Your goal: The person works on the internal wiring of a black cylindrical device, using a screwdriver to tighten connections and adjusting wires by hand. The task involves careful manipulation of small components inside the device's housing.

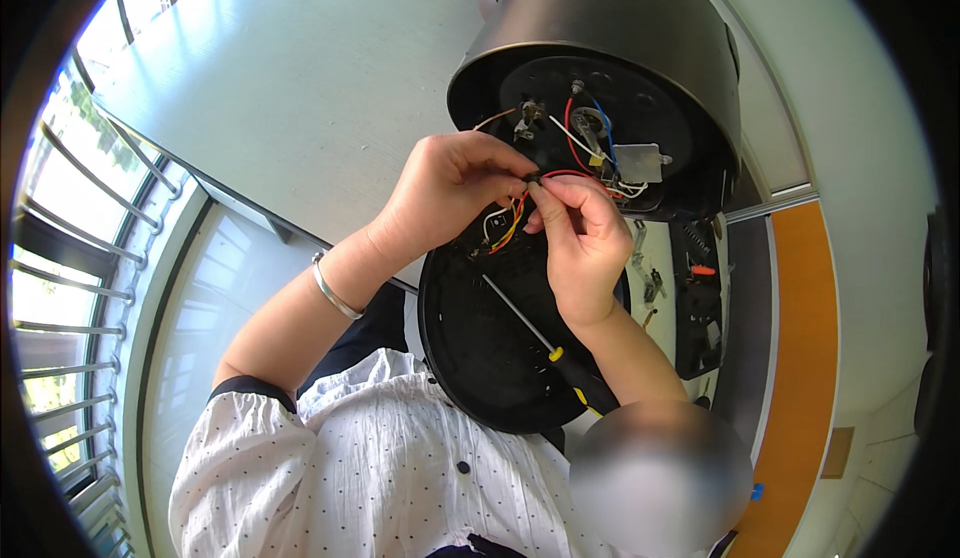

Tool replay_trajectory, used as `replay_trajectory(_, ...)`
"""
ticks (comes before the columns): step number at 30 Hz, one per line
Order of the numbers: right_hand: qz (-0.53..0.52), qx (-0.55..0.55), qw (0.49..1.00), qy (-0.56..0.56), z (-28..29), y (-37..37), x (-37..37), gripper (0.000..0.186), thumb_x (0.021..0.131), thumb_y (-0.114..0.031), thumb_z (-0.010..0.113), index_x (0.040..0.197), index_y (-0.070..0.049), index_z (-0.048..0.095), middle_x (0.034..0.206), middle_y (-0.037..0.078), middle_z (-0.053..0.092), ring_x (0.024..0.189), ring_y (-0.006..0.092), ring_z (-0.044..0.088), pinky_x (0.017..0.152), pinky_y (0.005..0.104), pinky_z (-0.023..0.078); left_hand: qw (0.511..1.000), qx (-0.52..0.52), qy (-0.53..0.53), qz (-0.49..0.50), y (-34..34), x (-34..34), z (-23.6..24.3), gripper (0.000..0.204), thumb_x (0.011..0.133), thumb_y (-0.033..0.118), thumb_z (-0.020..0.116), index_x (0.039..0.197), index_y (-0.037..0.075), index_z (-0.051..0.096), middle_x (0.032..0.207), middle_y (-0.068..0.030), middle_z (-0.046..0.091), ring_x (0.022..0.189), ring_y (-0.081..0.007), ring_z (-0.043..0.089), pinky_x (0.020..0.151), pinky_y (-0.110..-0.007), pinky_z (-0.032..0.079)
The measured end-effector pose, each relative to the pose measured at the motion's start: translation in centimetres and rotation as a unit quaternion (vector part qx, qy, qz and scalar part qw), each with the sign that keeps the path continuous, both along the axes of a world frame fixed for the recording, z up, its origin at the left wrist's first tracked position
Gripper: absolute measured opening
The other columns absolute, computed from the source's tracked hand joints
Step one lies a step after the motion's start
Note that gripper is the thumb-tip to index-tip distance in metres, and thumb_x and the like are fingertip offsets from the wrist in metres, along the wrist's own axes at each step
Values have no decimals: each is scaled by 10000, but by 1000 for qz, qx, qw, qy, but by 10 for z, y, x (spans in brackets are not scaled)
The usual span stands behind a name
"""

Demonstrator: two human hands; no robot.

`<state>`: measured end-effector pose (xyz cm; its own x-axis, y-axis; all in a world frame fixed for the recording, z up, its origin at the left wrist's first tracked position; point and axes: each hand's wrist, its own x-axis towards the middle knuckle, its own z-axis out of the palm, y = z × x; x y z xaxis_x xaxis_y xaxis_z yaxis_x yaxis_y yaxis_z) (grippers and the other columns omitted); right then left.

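A dark grey cylindrical appliance body (pixel 610 18) lies on its side, its open underside facing me with inner parts and wires. Below it a round black base cover (pixel 455 348) leans against my lap. Between the two, my left hand (pixel 445 188) and my right hand (pixel 588 253) meet, fingertips pinched on wires at a small dark joint, largely hidden by the fingers. A red wire (pixel 570 172) runs from there into the body, while yellow and red wires (pixel 508 230) drop to the cover. A screwdriver (pixel 573 370) with a black-and-yellow handle rests on the cover.
A pale table (pixel 290 68) carries the appliance. To the right lies a black tool case (pixel 697 328) with an orange-handled tool (pixel 703 271); loose small parts (pixel 653 286) sit beside it. A barred window (pixel 70 308) is at the left.
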<state>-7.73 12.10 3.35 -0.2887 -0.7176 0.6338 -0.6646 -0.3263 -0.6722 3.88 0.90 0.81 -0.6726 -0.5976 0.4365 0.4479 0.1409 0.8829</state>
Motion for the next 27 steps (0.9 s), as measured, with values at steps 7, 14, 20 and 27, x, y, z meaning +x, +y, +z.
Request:
replay_trajectory(7,8,23,999,-35,-1,4,-3,76,821,71,613,891,47,596,878,102,613,617,107,577,548,221,498,996,87,-10,-7,3,0,5,112,780,-39,644,889,-64,651,791,-80,666,718,-102,633,658,-221,522)
replay_trajectory(14,29,30,999,-16,-2,6,-5,78,818,62,620,891,40,607,882,101,611,622,107,583,550,222,508,993,104,-29,-45,-3,1,1,114,792,9,644,877,-66,646,773,-86,666,700,-108,637,635,-220,516)
replay_trajectory(20,4,47,993,-106,-1,8,2,84,788,64,649,850,41,597,795,71,618,568,95,578,523,197,484,999,27,-26,16,6,3,2,86,784,-26,632,859,-70,633,783,-92,654,717,-123,649,648,-232,524)
replay_trajectory(27,0,1,1000,12,-3,7,2,82,809,74,625,868,42,579,866,98,613,628,112,590,567,220,502,998,43,-14,31,14,3,0,81,805,-64,610,885,-75,619,868,-89,640,788,-143,642,706,-243,541)
